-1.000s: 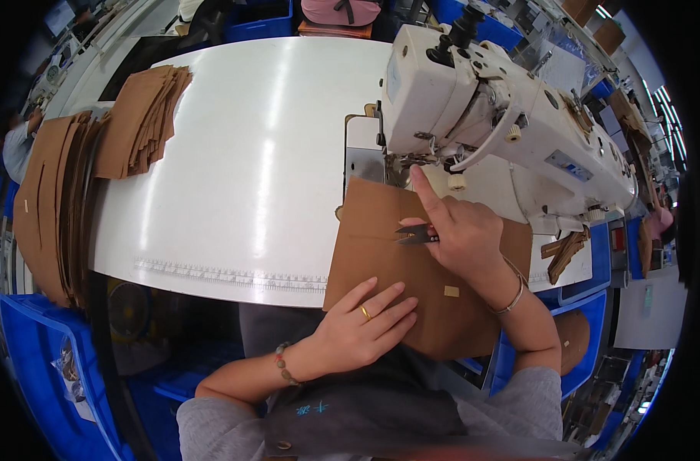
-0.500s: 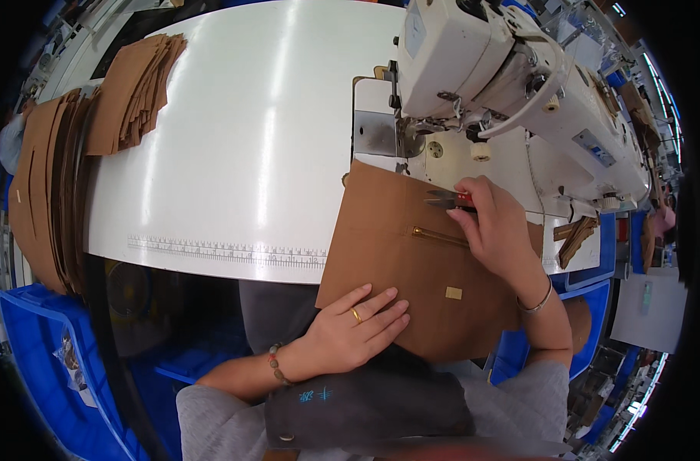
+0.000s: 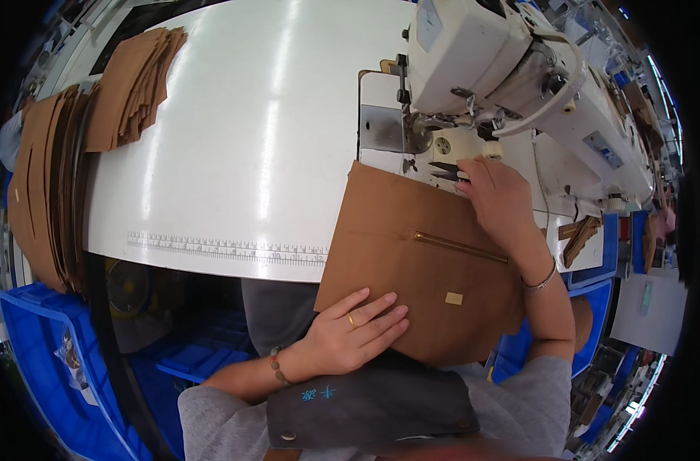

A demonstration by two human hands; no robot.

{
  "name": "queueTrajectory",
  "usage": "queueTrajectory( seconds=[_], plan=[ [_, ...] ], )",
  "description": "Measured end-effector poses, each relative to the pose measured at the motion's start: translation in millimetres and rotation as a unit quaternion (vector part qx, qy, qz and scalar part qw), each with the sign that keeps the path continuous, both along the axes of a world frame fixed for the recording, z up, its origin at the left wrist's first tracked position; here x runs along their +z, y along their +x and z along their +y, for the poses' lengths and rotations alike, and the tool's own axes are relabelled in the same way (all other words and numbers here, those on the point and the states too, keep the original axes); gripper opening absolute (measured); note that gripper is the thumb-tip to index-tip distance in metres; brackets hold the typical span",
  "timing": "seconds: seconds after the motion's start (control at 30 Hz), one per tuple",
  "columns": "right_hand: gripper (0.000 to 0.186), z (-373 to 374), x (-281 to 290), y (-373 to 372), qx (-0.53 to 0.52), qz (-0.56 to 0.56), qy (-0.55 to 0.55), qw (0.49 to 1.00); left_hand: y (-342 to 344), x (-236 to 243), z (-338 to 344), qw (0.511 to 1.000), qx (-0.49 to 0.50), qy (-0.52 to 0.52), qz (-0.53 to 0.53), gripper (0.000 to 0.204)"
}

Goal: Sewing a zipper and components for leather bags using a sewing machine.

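Note:
A brown fabric panel [image 3: 381,246] lies over the table's front edge and hangs toward my lap. Set into it is a zipper [image 3: 461,247] with brass-coloured teeth, and below that sits a small yellowish label [image 3: 454,298]. My left hand [image 3: 358,330] rests flat on the panel's lower left part, fingers stretched out. Just beyond the panel's far edge, my right hand [image 3: 497,192] is closed around thread snips [image 3: 445,170], whose dark blades point left, close to the sewing machine [image 3: 481,69]. The snips' handle is mostly hidden by my fingers.
Stacked brown fabric pieces [image 3: 135,92] lie at the table's far left, and more brown panels [image 3: 46,192] hang over its left edge. A ruler scale [image 3: 227,250] runs along the front. Blue bins [image 3: 58,361] stand below left and right. Small brown strips [image 3: 580,238] lie at right.
My right hand has moved away from me with the snips, off the panel toward the sewing machine, uncovering more of the zipper. My left hand stays in place.

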State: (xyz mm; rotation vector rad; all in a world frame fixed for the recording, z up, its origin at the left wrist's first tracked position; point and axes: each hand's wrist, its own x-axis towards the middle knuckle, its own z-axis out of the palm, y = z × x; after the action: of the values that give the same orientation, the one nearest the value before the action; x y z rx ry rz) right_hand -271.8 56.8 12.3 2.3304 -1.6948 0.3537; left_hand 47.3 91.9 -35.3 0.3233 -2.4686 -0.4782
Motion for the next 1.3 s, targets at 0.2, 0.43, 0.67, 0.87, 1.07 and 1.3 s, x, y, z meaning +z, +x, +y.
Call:
queueTrajectory(
  seconds=[0.2, 0.43, 0.67, 0.87, 1.07, 1.3],
  plan=[
    [0.021, -19.8, -15.9, 10.9, 0.042, -0.037, 0.037, 0.998, 0.0, -3.1, 2.1, 1.000, 0.002, -0.002, -0.013, 0.025],
    [0.020, 47.6, 0.6, -50.8, -0.164, -0.133, 0.019, 0.977, 2.9, -4.0, 3.1, 1.000, -0.022, 0.002, 0.000, 0.031],
    [0.022, 160.0, 6.5, -119.4, -0.301, -0.071, 0.019, 0.951, -3.9, -2.0, 0.8, 1.000, -0.007, -0.010, -0.014, 0.023],
    [0.025, 113.3, -5.0, -76.7, -0.158, -0.198, -0.032, 0.967, -11.8, -8.3, 2.5, 0.998, -0.005, -0.044, -0.033, 0.026],
    [0.045, 42.2, -12.0, -4.0, -0.053, -0.181, 0.186, 0.964, -15.3, -19.2, 5.6, 0.997, 0.010, -0.065, -0.034, 0.030],
    [0.041, 120.6, 21.2, -3.1, -0.081, -0.293, -0.035, 0.952, -1.1, -28.5, 8.0, 0.982, 0.060, -0.178, 0.005, 0.025]
  ],
)
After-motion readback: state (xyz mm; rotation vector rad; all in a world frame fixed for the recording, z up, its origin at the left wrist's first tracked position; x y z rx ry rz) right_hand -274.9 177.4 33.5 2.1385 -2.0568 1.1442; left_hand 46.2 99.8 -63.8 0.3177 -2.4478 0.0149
